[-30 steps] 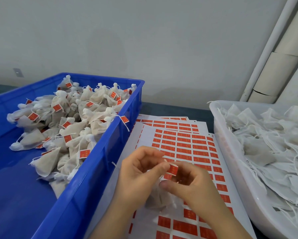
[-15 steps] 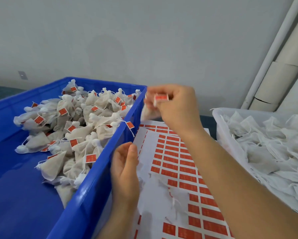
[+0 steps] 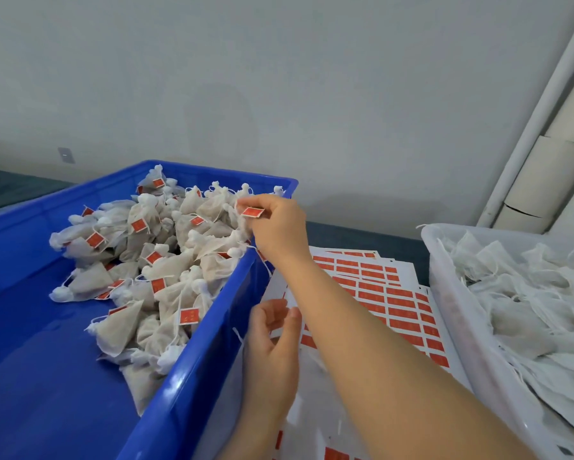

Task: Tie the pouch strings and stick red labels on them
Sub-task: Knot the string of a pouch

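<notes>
Below a plain grey wall (image 3: 279,78), the table (image 3: 362,234) carries a blue crate (image 3: 212,327) of finished pouches (image 3: 166,260), label sheets (image 3: 401,303) and a white tub (image 3: 444,277) of untied pouches (image 3: 527,310). The right hand (image 3: 279,227) reaches over the crate's rim, fingers pinching a tied pouch (image 3: 244,225) by its red label (image 3: 253,212), probably to drop it on the pile. The left hand (image 3: 272,343) hovers over the sheets, fingers loosely curled and empty.

Single head view, close, looking forward-down over hands, blue crate (image 3: 212,343) left.
</notes>
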A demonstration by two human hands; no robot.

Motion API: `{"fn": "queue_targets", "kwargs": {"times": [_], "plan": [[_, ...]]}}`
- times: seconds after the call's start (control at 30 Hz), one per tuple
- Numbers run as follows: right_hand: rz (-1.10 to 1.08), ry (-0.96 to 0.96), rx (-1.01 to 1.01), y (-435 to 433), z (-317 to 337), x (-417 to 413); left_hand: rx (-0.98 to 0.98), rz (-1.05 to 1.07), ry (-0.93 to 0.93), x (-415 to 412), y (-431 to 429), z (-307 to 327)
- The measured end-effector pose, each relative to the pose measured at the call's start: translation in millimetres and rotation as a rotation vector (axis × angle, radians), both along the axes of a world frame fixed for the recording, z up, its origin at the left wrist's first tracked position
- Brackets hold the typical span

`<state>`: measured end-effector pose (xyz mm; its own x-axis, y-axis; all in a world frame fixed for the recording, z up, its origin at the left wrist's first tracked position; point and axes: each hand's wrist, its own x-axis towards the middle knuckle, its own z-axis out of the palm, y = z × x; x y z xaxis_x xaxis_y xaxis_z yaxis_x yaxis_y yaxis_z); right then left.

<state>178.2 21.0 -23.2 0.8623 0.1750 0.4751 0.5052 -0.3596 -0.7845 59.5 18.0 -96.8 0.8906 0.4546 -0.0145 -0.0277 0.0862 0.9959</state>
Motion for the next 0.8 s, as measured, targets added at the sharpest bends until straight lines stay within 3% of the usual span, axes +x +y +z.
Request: {"fn": "queue_targets", "kwargs": {"times": [0.17, 0.33, 0.4, 0.53, 0.7, 0.8], "plan": [[-0.075, 0.097, -0.188, 5, 8, 8, -0.004, 0.005, 0.006, -2, 1, 1], [0.039, 0.193, -0.455, 9, 0, 9, 0.029, -0.015, -0.01, -1, 3, 1], [0.076, 0.2, -0.386, 6, -2, 6, 0.054, -0.019, -0.014, 0, 3, -1], [-0.034, 0.277, 0.014, -35, -10, 2, 0.154, -0.008, 0.011, 1, 4, -4], [-0.314, 0.316, -0.176, -129, -43, -28, 0.493, -0.147, 0.01, 0, 1, -11], [-0.369, 0.311, -0.174, -152, -66, -65, 0.66, -0.311, 0.069, -2, -9, -16]]}}
